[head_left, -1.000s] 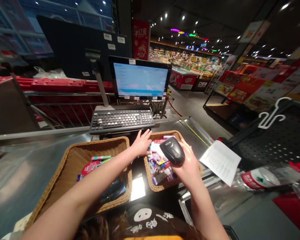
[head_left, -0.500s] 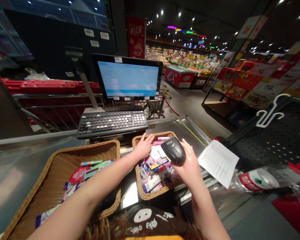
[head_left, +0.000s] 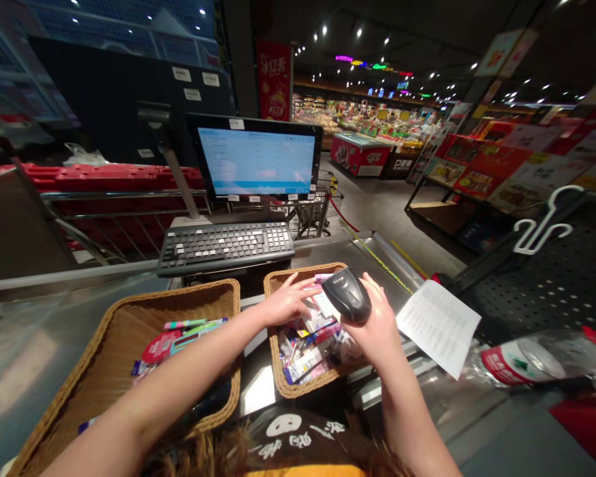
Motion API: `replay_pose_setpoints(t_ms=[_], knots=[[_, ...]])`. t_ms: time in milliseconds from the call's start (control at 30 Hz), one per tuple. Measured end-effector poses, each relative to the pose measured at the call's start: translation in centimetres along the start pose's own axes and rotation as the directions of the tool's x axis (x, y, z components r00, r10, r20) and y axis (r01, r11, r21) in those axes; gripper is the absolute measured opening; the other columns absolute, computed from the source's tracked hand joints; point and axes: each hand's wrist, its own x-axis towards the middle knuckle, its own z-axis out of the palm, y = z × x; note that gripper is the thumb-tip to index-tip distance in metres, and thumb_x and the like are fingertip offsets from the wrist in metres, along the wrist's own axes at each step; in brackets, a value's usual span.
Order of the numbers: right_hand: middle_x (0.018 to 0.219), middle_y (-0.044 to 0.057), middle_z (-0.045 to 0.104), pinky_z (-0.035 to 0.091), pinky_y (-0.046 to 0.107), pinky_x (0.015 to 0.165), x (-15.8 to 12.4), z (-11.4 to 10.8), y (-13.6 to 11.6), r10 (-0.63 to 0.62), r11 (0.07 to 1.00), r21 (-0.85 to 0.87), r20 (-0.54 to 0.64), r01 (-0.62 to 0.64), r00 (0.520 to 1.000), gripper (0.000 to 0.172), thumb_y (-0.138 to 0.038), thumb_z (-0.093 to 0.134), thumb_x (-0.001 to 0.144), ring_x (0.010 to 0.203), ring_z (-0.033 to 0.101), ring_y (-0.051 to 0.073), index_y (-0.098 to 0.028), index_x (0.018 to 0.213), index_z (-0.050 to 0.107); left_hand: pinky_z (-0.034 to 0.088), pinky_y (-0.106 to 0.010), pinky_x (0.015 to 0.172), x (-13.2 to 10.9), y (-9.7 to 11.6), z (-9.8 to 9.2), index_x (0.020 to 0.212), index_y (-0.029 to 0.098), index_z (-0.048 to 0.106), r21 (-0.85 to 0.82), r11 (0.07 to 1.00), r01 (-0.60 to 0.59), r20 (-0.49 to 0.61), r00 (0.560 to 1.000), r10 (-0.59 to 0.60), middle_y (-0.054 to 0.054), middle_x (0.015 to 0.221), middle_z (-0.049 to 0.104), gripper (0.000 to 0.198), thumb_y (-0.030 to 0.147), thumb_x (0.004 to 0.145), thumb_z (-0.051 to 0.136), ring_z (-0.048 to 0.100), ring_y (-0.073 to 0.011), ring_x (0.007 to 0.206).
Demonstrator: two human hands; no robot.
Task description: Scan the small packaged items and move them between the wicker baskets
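My right hand (head_left: 378, 323) is wrapped round a black handheld barcode scanner (head_left: 347, 295), its head tilted over the smaller wicker basket (head_left: 304, 387). My left hand (head_left: 289, 302) reaches over that basket's left rim, fingers stretched and apart, fingertips at small packaged goods. Whether they touch a packet I cannot tell. Inside lie pens and stationery packets (head_left: 305, 364), partly covered by the scanner and my hands. To the left stands a larger wicker basket (head_left: 110, 318) with more packets and a red round item (head_left: 159, 347); my left forearm crosses in front of it.
Beyond the baskets are a keyboard (head_left: 226, 246) and a lit monitor (head_left: 258, 162). At right lie a printed paper sheet (head_left: 440, 326) and a large plastic bottle (head_left: 524, 360). A white hanger (head_left: 541, 222) hangs on a black perforated panel. Shopping carts stand behind the counter.
My left hand has shifted slightly down in the smaller basket, its fingers now pointing more to the right and spread wider. The scanner stays in my right hand, almost unmoved. The view has shifted slightly.
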Motion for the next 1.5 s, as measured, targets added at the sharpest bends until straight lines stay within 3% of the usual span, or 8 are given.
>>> replay_pose_setpoints(t_ms=[200, 300, 467, 600, 800, 1133, 1300, 1500], knots=[[0.127, 0.016, 0.062, 0.027, 0.066, 0.113, -0.6, -0.2, -0.5, -0.005, 1.0, -0.003, -0.008, 0.005, 1.0, 0.051, -0.024, 0.062, 0.071, 0.139, 0.041, 0.039, -0.017, 0.121, 0.057, 0.01, -0.075, 0.109, -1.7, -1.7, 1.1, 0.082, 0.035, 0.078, 0.038, 0.959, 0.28, 0.189, 0.941, -0.282, 0.002, 0.153, 0.044, 0.031, 0.01, 0.074, 0.062, 0.021, -0.039, 0.148], [0.127, 0.015, 0.062, 0.026, 0.066, 0.114, -1.0, -0.3, -0.6, 0.001, 1.0, -0.002, -0.01, -0.001, 1.0, 0.051, -0.023, 0.063, 0.07, 0.139, 0.041, 0.038, -0.019, 0.121, 0.057, 0.01, -0.073, 0.111, -2.0, -1.4, 1.6, 0.09, 0.025, 0.077, 0.146, 0.903, 0.404, 0.108, 0.901, -0.42, -0.011, 0.149, 0.047, 0.017, 0.026, 0.078, 0.066, 0.023, -0.0397, 0.147], [0.129, 0.016, 0.061, 0.025, 0.066, 0.114, -1.1, -0.2, -0.9, -0.003, 1.0, -0.005, 0.005, 0.003, 1.0, 0.052, -0.023, 0.063, 0.07, 0.14, 0.04, 0.039, -0.018, 0.122, 0.057, 0.007, -0.069, 0.115, -0.5, -1.0, 2.8, 0.129, 0.013, 0.061, 0.196, 0.872, 0.448, 0.038, 0.885, -0.463, -0.024, 0.158, 0.025, 0.089, 0.06, 0.056, 0.081, 0.017, -0.0422, 0.148], [0.13, 0.016, 0.06, 0.025, 0.066, 0.114, -0.9, -0.1, -1.2, -0.016, 1.0, 0.001, 0.029, 0.015, 0.999, 0.054, -0.025, 0.063, 0.07, 0.139, 0.04, 0.039, -0.016, 0.123, 0.057, 0.004, -0.067, 0.116, 1.3, -1.3, 3.6, 0.129, 0.01, 0.061, 0.262, 0.844, 0.468, 0.123, 0.851, -0.511, -0.025, 0.16, 0.016, 0.101, 0.066, 0.047, 0.082, 0.014, -0.0447, 0.148], [0.129, 0.016, 0.061, 0.025, 0.067, 0.113, -1.0, 0.0, -1.3, -0.02, 1.0, 0.017, 0.036, 0.02, 0.999, 0.053, -0.025, 0.063, 0.071, 0.138, 0.042, 0.039, -0.018, 0.123, 0.057, 0.001, -0.065, 0.117, 2.0, -1.9, 4.3, 0.131, 0.007, 0.06, 0.268, 0.856, 0.442, 0.155, 0.857, -0.491, -0.024, 0.161, 0.01, 0.108, 0.071, 0.045, 0.079, 0.008, -0.0449, 0.148], [0.131, 0.015, 0.06, 0.023, 0.066, 0.114, -1.0, -0.5, -1.4, -0.034, 0.999, 0.032, 0.028, 0.033, 0.999, 0.052, -0.022, 0.06, 0.07, 0.139, 0.04, 0.037, -0.017, 0.122, 0.057, -0.003, -0.065, 0.115, 1.4, -1.6, 2.7, 0.123, 0.011, 0.066, 0.175, 0.937, 0.302, 0.29, 0.894, -0.342, -0.022, 0.162, 0.009, 0.087, 0.067, 0.056, 0.075, 0.006, -0.0431, 0.149], [0.13, 0.015, 0.061, 0.023, 0.066, 0.115, -1.1, -0.7, -1.4, -0.024, 0.999, 0.032, 0.02, 0.023, 1.0, 0.055, -0.02, 0.059, 0.069, 0.141, 0.038, 0.037, -0.016, 0.124, 0.056, 0.0, -0.067, 0.115, 1.7, -0.8, 2.6, 0.132, 0.01, 0.059, 0.124, 0.935, 0.332, 0.405, 0.844, -0.353, -0.023, 0.16, 0.018, 0.095, 0.059, 0.053, 0.079, 0.01, -0.0438, 0.149], [0.13, 0.015, 0.061, 0.024, 0.067, 0.114, -1.5, -0.6, -1.0, -0.016, 0.999, 0.029, 0.004, 0.016, 1.0, 0.053, -0.022, 0.061, 0.071, 0.14, 0.039, 0.037, -0.017, 0.124, 0.057, 0.005, -0.063, 0.117, 0.7, -0.1, 2.1, 0.134, 0.007, 0.052, 0.133, 0.938, 0.319, 0.228, 0.912, -0.342, -0.026, 0.16, 0.018, 0.099, 0.061, 0.055, 0.076, 0.013, -0.0402, 0.149]])
